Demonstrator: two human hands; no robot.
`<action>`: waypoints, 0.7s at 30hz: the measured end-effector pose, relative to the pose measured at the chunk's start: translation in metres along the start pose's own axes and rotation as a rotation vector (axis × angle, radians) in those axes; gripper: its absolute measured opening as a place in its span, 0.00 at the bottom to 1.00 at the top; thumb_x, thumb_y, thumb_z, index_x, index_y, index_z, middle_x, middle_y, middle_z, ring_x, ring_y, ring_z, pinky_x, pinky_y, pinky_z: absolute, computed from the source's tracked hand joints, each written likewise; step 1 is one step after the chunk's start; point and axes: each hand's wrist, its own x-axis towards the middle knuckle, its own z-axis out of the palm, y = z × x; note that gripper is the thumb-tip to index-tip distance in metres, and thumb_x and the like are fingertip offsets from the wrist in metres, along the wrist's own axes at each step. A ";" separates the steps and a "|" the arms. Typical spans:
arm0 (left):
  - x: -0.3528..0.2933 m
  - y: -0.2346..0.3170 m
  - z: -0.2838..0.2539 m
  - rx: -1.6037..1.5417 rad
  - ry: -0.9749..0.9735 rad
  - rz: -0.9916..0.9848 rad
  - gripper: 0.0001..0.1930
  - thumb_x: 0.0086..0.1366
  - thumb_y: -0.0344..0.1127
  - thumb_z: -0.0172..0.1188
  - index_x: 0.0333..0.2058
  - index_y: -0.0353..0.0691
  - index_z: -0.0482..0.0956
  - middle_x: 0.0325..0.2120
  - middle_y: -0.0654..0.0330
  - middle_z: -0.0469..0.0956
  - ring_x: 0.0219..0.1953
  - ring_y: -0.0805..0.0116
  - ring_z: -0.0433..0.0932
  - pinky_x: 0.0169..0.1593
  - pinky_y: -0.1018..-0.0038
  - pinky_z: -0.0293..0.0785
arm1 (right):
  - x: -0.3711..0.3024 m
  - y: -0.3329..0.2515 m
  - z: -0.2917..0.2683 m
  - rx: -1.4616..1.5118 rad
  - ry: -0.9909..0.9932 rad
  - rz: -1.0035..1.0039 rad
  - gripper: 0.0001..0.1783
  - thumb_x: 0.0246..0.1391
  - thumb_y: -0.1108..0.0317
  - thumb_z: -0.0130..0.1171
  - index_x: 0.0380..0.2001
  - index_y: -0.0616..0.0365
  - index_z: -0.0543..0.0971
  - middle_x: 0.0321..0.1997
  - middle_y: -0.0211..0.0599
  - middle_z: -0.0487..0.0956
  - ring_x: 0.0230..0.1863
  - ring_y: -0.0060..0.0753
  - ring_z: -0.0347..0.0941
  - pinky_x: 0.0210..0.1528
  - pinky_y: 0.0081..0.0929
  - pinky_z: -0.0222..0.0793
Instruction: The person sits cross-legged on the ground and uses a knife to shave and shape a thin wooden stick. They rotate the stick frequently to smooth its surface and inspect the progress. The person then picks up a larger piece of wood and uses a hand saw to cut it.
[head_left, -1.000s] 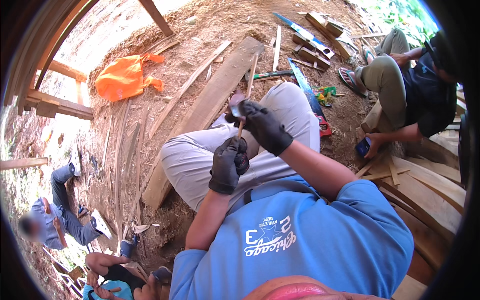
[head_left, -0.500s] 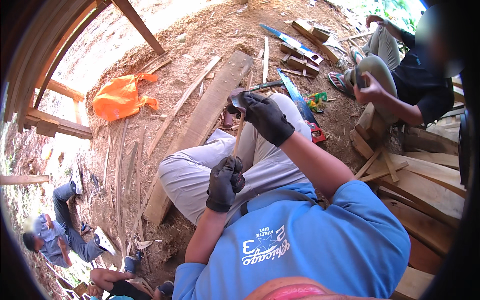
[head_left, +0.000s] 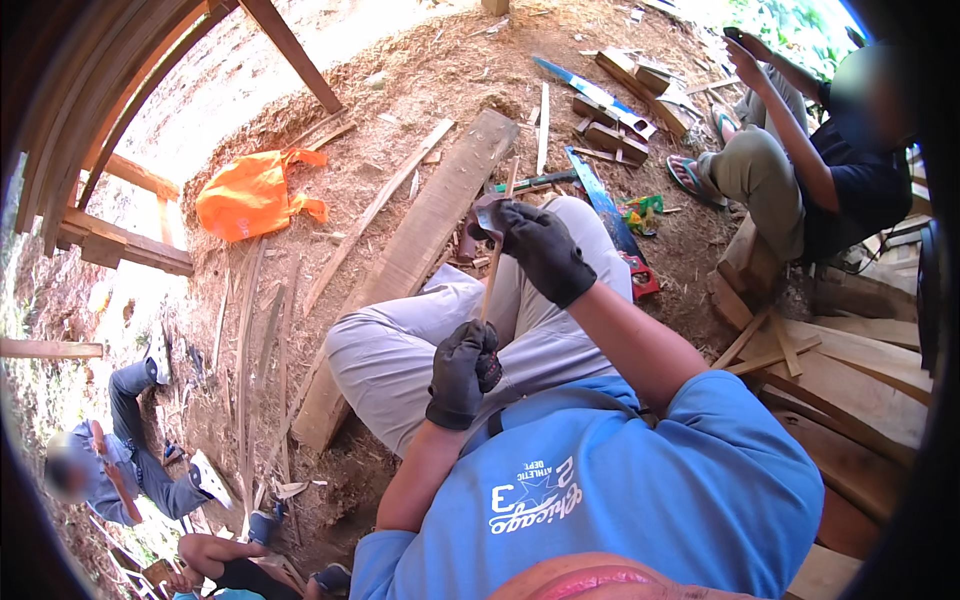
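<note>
My left hand (head_left: pixel 462 375), in a black glove, is closed around the lower end of a thin wooden stick (head_left: pixel 494 272) above my lap. The stick slants up and away from me. My gloved right hand (head_left: pixel 545 250) is closed on a small tool with a grey metal face (head_left: pixel 487 214), held against the stick's upper part. Its exact kind is unclear, since my fingers cover much of it. A reddish-brown piece (head_left: pixel 466 246) shows just below the tool. Past my knees lies a thick wooden plank (head_left: pixel 425 225) on the shaving-strewn ground.
A blue-bladed handsaw (head_left: pixel 598 205) with a red handle lies right of my knee; another saw (head_left: pixel 590 92) is farther off. An orange bag (head_left: pixel 255 195) lies left. A seated person (head_left: pixel 800 170) is at right beside stacked boards (head_left: pixel 850 385). Two other people sit lower left.
The tool in my right hand has moved slightly down the stick, toward my left hand. The person at right has raised both hands with a dark object. My view has shifted a little.
</note>
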 end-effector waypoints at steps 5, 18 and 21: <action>0.012 0.009 0.001 -0.006 0.026 0.012 0.15 0.81 0.44 0.52 0.33 0.46 0.76 0.17 0.75 0.61 0.14 0.84 0.56 0.18 0.80 0.52 | -0.020 0.021 0.020 -0.105 0.180 0.214 0.14 0.72 0.69 0.53 0.54 0.61 0.81 0.50 0.29 0.82 0.50 0.21 0.78 0.57 0.27 0.75; 0.012 0.018 0.009 -0.052 0.053 0.065 0.10 0.81 0.37 0.49 0.48 0.41 0.77 0.23 0.73 0.64 0.15 0.84 0.56 0.17 0.80 0.53 | -0.030 0.009 0.021 -0.135 -0.094 0.344 0.15 0.68 0.64 0.63 0.49 0.66 0.83 0.49 0.37 0.84 0.51 0.29 0.82 0.59 0.31 0.78; 0.013 0.015 0.004 -0.108 0.075 0.067 0.09 0.80 0.33 0.48 0.49 0.40 0.77 0.23 0.71 0.67 0.15 0.83 0.58 0.17 0.80 0.54 | -0.034 0.008 0.036 -0.128 -0.012 0.356 0.15 0.69 0.67 0.61 0.52 0.65 0.81 0.50 0.35 0.81 0.53 0.29 0.81 0.61 0.31 0.77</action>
